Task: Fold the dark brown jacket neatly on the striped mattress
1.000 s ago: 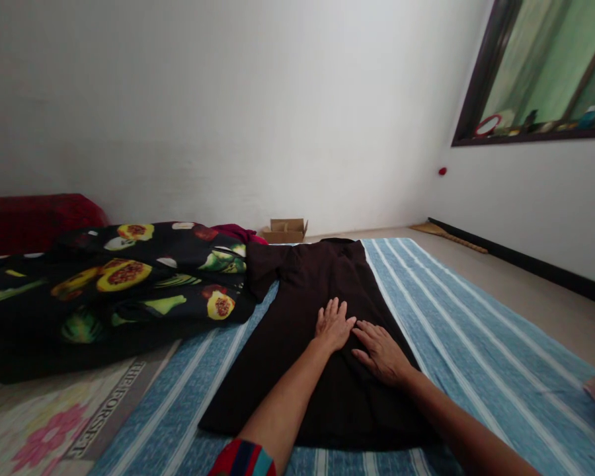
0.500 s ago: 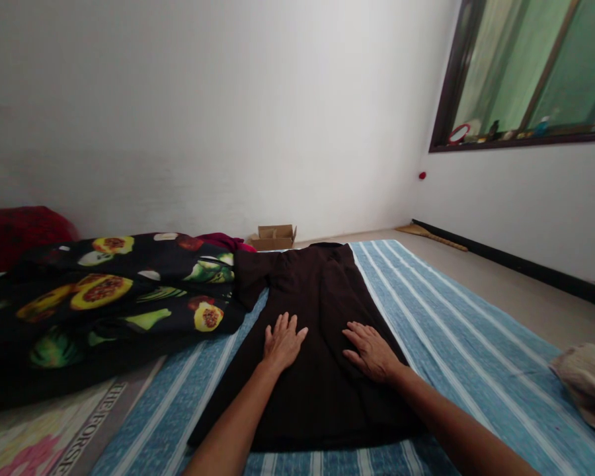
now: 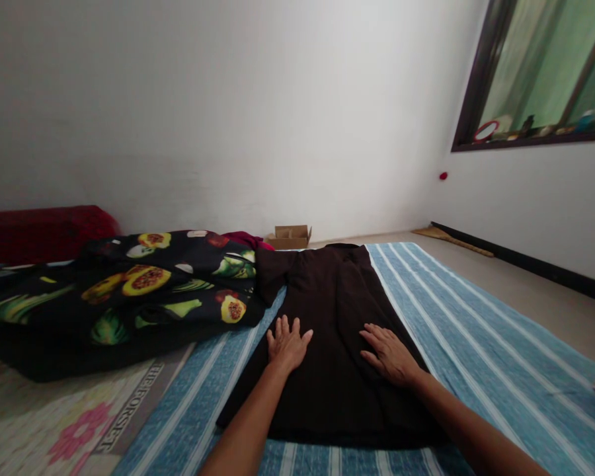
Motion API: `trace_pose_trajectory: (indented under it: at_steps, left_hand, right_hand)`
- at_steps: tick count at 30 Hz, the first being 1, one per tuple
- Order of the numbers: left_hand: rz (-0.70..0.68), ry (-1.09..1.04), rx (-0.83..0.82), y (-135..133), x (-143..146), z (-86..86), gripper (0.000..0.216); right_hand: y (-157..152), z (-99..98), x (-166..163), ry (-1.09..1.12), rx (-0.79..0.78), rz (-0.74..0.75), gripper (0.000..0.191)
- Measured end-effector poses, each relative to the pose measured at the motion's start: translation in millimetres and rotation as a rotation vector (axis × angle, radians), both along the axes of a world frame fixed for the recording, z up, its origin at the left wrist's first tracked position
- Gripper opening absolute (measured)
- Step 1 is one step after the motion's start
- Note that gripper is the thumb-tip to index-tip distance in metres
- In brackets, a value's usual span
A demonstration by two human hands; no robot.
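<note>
A dark brown garment [image 3: 334,311] lies spread flat on a blue striped mat [image 3: 456,330]. My left hand [image 3: 286,344] rests palm down on the garment's left side, fingers stretched out. On the right side my right hand [image 3: 389,354] also lies flat, fingers extended toward the middle. Neither hand holds anything.
A black cloth with a fruit print [image 3: 129,291] is heaped at the left, over a floral mat [image 3: 54,423]. A red cushion [image 3: 39,228] sits by the wall. A small cardboard box [image 3: 290,237] stands at the back. A window [image 3: 550,73] is at the upper right.
My left hand has slid left across the garment, away from my right hand. The right hand has stayed about where it was. The camera has swung slightly.
</note>
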State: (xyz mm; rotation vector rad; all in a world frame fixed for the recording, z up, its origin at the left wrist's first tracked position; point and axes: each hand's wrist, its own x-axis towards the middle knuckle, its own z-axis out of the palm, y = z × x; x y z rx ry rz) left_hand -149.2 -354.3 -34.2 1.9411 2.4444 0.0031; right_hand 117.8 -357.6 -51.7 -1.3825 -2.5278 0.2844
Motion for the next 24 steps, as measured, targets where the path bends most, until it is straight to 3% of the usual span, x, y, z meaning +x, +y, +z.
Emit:
trace_pose_trajectory:
  at_steps: [24]
  left_hand:
    - [0.101,0.093,0.008,-29.9,-24.5,2.2,0.075]
  right_hand:
    - [-1.8,-9.0,-0.5,0.033,0.058,-0.013,0.056]
